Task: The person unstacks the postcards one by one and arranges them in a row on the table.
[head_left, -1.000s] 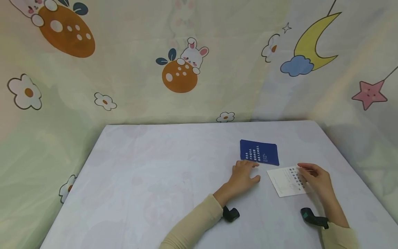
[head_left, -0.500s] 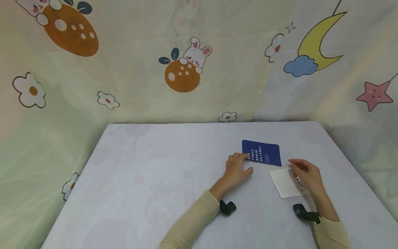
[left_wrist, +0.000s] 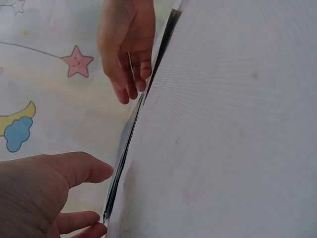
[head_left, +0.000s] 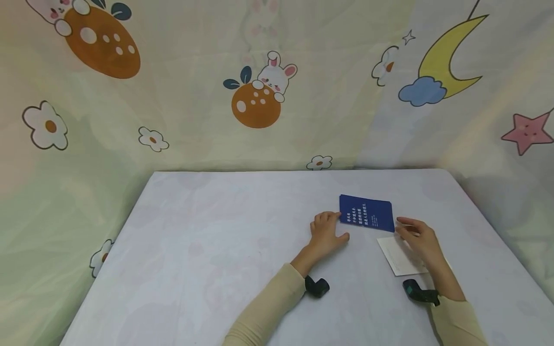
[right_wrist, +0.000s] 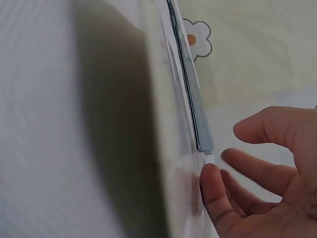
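The left hand (head_left: 324,233) lies beside the left edge of a stack of dark blue rectangular cards printed with pale lettering (head_left: 368,213). Its fingers are loosely bent, with the thumb held well away from them. The foremost fingertip meets the stack's near-left corner, and the fingers have hold of nothing.

The right hand (head_left: 421,242) is at the other end of the same stack. Its fingers and thumb are parted, as the right wrist view also shows, with nothing pinched between them. Their tips are just beside the stack's right edge; whether they touch it I cannot tell. The stack thus lies flat between the two sets of fingers, slightly beyond them from the person.

A thin white rectangular card (head_left: 398,257) lies below the right fingers, closer to the person, partly hidden by that hand. All this rests on a white surface (head_left: 207,250), which stretches widely to the left of the left fingers.

Behind each set of fingers comes a beige sleeve (head_left: 272,302) with a black device (head_left: 317,287) at the wrist. Far beyond the fingers hangs a pale cloth (head_left: 195,105) printed with a yellow crescent moon (head_left: 450,84).
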Motion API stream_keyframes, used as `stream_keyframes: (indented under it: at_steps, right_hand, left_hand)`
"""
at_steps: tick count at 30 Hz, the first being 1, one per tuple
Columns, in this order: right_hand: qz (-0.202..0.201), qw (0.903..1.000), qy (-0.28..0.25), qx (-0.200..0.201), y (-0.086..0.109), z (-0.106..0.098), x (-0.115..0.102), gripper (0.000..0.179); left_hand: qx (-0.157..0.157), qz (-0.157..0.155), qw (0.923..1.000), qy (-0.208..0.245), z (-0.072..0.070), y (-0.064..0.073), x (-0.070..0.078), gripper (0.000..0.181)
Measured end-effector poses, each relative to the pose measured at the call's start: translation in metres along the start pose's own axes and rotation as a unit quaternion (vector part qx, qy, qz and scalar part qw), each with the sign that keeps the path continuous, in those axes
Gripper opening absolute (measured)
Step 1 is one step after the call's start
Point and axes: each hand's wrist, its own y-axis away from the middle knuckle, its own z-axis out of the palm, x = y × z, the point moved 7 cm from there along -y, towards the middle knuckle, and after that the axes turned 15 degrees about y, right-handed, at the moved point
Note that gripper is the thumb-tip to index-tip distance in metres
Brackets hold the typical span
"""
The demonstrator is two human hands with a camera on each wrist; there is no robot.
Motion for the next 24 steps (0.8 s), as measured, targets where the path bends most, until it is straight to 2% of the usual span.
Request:
stream_keyframes:
  at_steps: [7, 13, 19, 24]
  right_hand:
    - [-0.042, 0.9989, 0.003, -0.022, -0.001, 0.005, -0.006, 0.047]
    - [-0.054, 0.9983, 0.008, -0.02, -0.003, 0.005, -0.01, 0.046]
    - [-0.055, 0.9984, 0.011, -0.013, -0.003, 0.005, -0.01, 0.045]
    - [-0.034, 0.9993, 0.011, -0.011, -0.003, 0.005, -0.009, 0.045]
  left_hand:
    - [0.002, 0.011, 0.9999, -0.004, 0.001, -0.001, -0.002, 0.057]
    - [0.001, 0.011, 0.9999, -0.004, 0.0, -0.002, -0.003, 0.057]
    - [0.001, 0.01, 0.9999, -0.004, 0.001, -0.002, -0.003, 0.055]
    - [0.0, 0.007, 1.0, -0.005, 0.002, -0.004, -0.004, 0.054]
